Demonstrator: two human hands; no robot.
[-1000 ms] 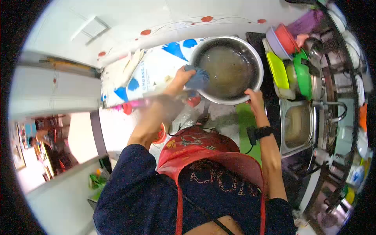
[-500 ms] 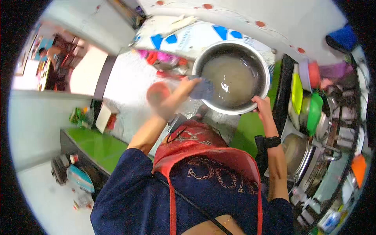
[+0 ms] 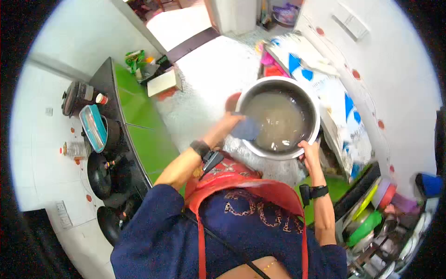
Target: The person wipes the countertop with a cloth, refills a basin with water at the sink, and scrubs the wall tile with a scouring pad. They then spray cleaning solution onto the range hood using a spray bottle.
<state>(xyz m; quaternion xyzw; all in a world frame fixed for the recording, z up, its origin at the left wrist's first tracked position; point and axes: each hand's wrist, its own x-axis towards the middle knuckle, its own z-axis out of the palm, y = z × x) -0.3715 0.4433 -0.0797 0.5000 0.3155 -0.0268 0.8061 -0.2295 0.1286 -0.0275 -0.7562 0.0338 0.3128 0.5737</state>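
A wide metal basin (image 3: 278,157) with murky, greyish water (image 3: 276,118) in it is held out in front of me. My left hand (image 3: 229,123) is at its left rim, closed on a blue-grey cloth (image 3: 246,128) that lies over the rim. This hand is a little blurred. At the lower right, my right hand (image 3: 310,151) grips the rim with the thumb on top and the fingers beneath. The red apron (image 3: 223,174) I wear is just below the basin.
To the left runs a black counter with green cabinet doors (image 3: 134,111), bearing black pans (image 3: 98,174). A pale box (image 3: 163,83) stands on the floor near the doorway (image 3: 181,28). Right are a blue-and-white printed board (image 3: 320,86) and a dish rack with bowls (image 3: 367,228).
My view has turned left, toward the counter and doorway. The basin has come along in both hands, and the dish rack has slid toward the lower right.
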